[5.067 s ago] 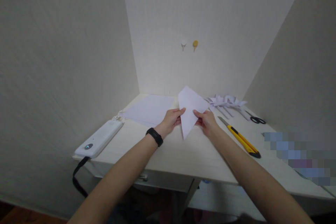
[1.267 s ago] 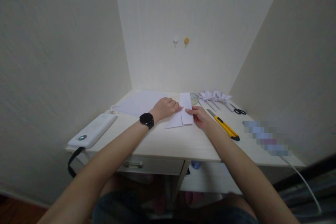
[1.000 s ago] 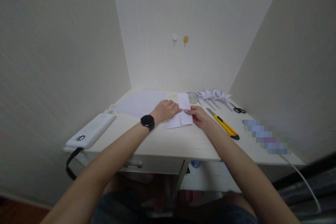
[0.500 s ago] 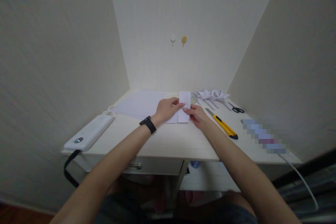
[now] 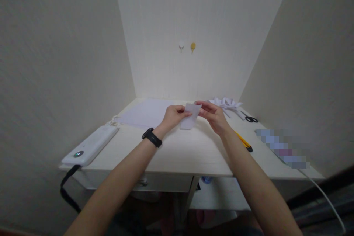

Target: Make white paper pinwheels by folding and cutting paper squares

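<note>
The thumb of the left hand (image 5: 173,116) presses on the near face of a small, narrow, four-sided piece of white paper (image 5: 190,117), its other fingers curled behind, so the sheet is pinched at its left edge. The fingers of the right hand (image 5: 216,117) are bent and a little apart, tips at the paper's upper right corner; whether they grip it I cannot tell. The paper tilts between the hands, above the middle of a white wood-grained table (image 5: 171,158).

A black wristwatch (image 5: 152,137) circles the left wrist. Beyond that hand lie flat, large white paper sheets (image 5: 146,112); farther left is a white, slab-shaped device with a round lens (image 5: 94,143) and a black strap (image 5: 69,191) hanging over the edge.

Past the right hand sits a heap of folded white paper shapes (image 5: 226,104), with black-handled scissors (image 5: 251,119) just beside it. The right forearm partly hides a yellow-and-black cutter knife (image 5: 245,142). Farther right, a blurred-out object (image 5: 282,149) lies near a white cable (image 5: 323,191).
</note>
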Available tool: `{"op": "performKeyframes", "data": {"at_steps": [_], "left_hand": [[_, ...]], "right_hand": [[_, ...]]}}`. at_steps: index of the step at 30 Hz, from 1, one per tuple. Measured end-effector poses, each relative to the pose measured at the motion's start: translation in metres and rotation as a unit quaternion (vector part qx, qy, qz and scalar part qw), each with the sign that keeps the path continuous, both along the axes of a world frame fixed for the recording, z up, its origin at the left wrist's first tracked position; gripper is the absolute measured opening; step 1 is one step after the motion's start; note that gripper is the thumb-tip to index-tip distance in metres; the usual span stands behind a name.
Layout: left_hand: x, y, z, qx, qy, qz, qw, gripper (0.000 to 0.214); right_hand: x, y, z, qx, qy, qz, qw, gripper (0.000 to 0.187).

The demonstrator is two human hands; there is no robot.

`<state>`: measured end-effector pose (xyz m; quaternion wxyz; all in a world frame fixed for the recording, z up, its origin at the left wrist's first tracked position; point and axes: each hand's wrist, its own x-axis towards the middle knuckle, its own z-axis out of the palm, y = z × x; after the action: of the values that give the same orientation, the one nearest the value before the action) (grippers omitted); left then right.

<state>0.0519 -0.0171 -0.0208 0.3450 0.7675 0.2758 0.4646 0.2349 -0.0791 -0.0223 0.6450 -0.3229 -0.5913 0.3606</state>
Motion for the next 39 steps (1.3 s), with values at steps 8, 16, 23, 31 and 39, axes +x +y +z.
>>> {"op": "performKeyframes", "data": {"at_steps": [8, 16, 23, 31, 39], "left_hand": [[-0.005, -0.002, 0.002, 0.071, 0.086, 0.057, 0.992, 0.019], [-0.004, -0.004, 0.0, 0.092, 0.106, 0.062, 0.988, 0.021], [-0.004, -0.007, 0.002, 0.069, 0.088, 0.043, 0.993, 0.023], [0.001, -0.01, 0.0, 0.01, 0.058, -0.006, 0.998, 0.022], [0.003, -0.014, 0.0, -0.036, 0.069, -0.03, 0.997, 0.029]], "right_hand": [[0.003, 0.002, -0.003, 0.008, -0.056, -0.068, 0.996, 0.026], [0.003, 0.005, -0.006, -0.006, -0.03, -0.107, 0.994, 0.034], [-0.001, 0.003, -0.005, -0.036, 0.009, -0.124, 0.992, 0.036], [-0.001, 0.0, -0.002, -0.064, 0.068, -0.092, 0.991, 0.036], [-0.001, 0.0, -0.002, -0.105, 0.097, -0.09, 0.986, 0.037]]}}
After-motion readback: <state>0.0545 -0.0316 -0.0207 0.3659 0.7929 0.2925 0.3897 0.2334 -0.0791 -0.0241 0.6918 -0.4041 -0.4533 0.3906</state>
